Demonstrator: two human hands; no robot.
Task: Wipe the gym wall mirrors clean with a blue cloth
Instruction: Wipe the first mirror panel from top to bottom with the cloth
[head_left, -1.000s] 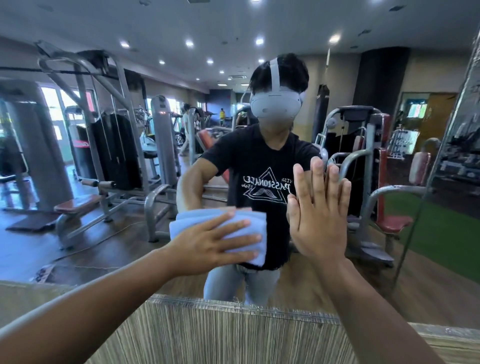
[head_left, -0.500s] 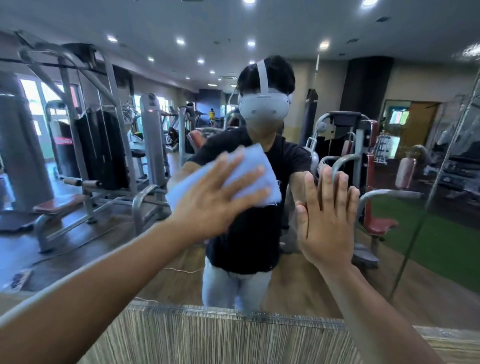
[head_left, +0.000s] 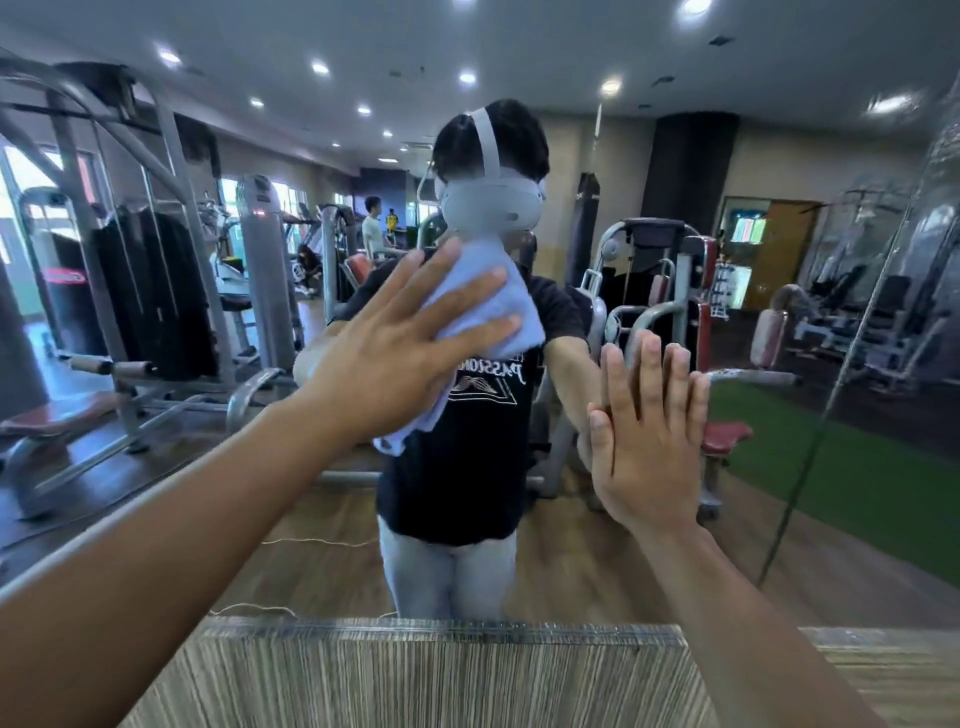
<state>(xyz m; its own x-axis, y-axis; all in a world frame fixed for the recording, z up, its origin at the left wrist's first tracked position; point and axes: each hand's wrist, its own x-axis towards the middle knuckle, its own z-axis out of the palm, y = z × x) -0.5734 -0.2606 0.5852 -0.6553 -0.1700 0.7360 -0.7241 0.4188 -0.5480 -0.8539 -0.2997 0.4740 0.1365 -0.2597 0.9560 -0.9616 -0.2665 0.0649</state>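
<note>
1. Left hand (head_left: 400, 348) and blue cloth (head_left: 483, 312) moved up the mirror (head_left: 156, 483) since a second ago: from belly height on the reflection to just under the reflected headset (head_left: 491, 208). The cloth went from lying level to slanting up-right.
2. Right hand (head_left: 649, 441) stayed in about the same spot, flat on the glass, right of the cloth and lower.
3. Left-hand fingers (head_left: 426, 273) are straight and spread, pointing up-right, pressing the cloth flat against the glass. No pinch or curl.
4. Right-hand fingers (head_left: 615, 379) are straight, held close together and pointing up, with the palm on the mirror. It holds nothing.
5. The cloth sits between the left palm and the mirror. Its upper part shows beyond the fingertips, and a lower corner sticks out under the heel of the hand.
6. The two hands are apart and not touching.
7. The reflection shows a person in a black T-shirt (head_left: 467, 493) behind the cloth, with both arms stretched towards the glass.
8. Gym machines (head_left: 156, 291) are reflected on the left and green turf (head_left: 857, 467) on the right.
9. A slanted seam (head_left: 852, 374) runs down the glass at far right.
10. A wood-grain panel (head_left: 441, 675) lies below the mirror's bottom edge, nearest the camera.
</note>
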